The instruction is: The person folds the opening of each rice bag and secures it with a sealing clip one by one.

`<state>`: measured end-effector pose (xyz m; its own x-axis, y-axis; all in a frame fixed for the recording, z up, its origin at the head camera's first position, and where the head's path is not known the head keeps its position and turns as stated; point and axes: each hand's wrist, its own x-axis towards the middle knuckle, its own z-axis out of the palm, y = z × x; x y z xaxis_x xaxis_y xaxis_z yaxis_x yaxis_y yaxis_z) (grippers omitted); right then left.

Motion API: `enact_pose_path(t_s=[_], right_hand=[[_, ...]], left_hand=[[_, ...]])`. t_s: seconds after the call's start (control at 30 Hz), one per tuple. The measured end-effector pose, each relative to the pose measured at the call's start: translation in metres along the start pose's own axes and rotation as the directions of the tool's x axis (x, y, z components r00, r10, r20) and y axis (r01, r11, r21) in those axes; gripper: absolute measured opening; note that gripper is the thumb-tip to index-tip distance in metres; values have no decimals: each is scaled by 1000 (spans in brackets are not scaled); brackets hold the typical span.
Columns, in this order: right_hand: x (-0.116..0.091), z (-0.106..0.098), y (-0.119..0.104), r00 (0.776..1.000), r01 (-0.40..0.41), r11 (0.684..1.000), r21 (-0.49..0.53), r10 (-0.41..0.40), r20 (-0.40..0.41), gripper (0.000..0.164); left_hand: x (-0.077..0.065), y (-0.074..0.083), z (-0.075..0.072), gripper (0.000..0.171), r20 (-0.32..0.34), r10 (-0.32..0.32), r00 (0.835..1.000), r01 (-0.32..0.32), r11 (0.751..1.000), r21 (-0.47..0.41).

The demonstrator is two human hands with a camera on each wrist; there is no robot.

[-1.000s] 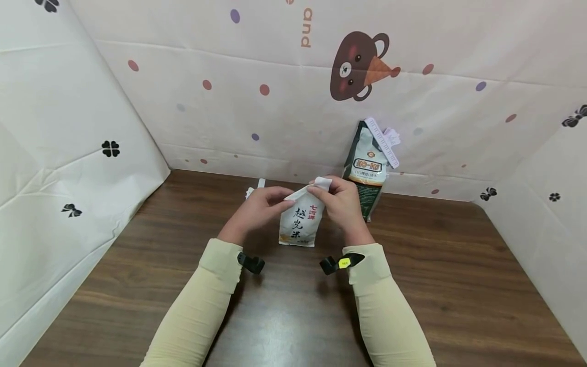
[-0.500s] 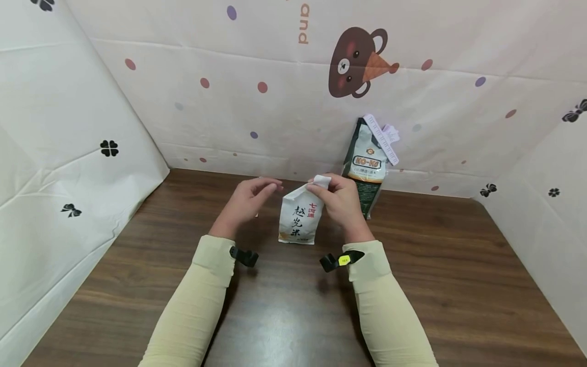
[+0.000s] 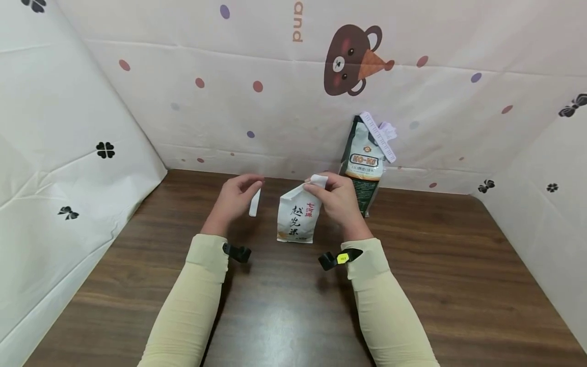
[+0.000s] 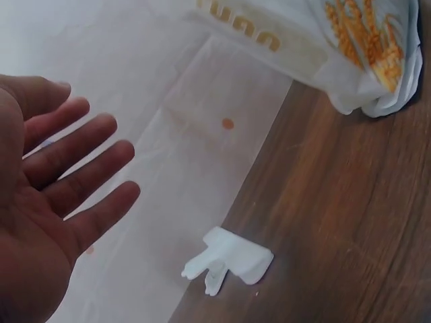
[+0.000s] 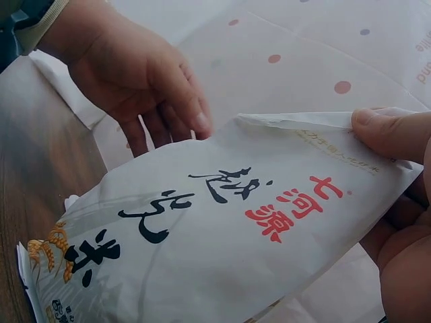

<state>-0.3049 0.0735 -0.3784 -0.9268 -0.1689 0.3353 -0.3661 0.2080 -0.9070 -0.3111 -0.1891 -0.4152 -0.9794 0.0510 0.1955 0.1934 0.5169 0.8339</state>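
A white paper-like rice bag (image 3: 297,216) with black and red lettering stands upright on the table. My right hand (image 3: 338,200) pinches its folded top corner between thumb and fingers, as the right wrist view shows up close, with the thumb (image 5: 390,133) on the front face. To the left of the bag hovers my left hand (image 3: 232,203), its fingers extended and holding nothing. Below and behind that hand lies a white bag clip (image 4: 236,257) on the table, apart from the fingers. In the head view the clip (image 3: 254,204) is partly hidden by the left hand.
A green and white KO-KO bag (image 3: 364,165) leans against the patterned backdrop (image 3: 206,117), behind my right hand. A pale lilac clip (image 3: 378,136) sits across its top. Brown wooden table (image 3: 458,265) stretches to both sides, bounded by white sheets.
My left hand has let go of the rice bag's top edge and moved left toward the white clip. The right hand keeps its pinch on the bag, which stays nearly in place.
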Motion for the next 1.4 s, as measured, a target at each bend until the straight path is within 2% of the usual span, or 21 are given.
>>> enact_pose_path(t_s=[0.17,0.37,0.63,0.77,0.97,1.2,1.4], right_hand=[[1,1,0,999,30,1000,4,-30,12,20],[0,-1,1,1000,28,1000,11,-28,13,20],[-2,-2,1,999,28,999,33,-28,17,19],[-1,-2,1,999,19,999,41,-20,28,18],[-1,-3,0,999,13,1000,27,-14,30,17],[-1,-2,0,999,39,999,23,-40,21,17],[-1,-3,1,999,30,999,13,-30,21,16]], left_hand=[[4,-9,-5,38,-9,-43,999,44,999,27],[15,-13,-5,37,-12,-91,996,91,994,61],[27,-17,-5,37,-44,-179,983,183,978,99],[32,-23,-8,40,-51,-231,972,235,966,104],[36,-26,-9,42,-14,-322,947,321,941,105],[41,-28,-8,45,1,-378,926,374,916,145],[45,-31,-5,45,6,-401,916,393,902,177]])
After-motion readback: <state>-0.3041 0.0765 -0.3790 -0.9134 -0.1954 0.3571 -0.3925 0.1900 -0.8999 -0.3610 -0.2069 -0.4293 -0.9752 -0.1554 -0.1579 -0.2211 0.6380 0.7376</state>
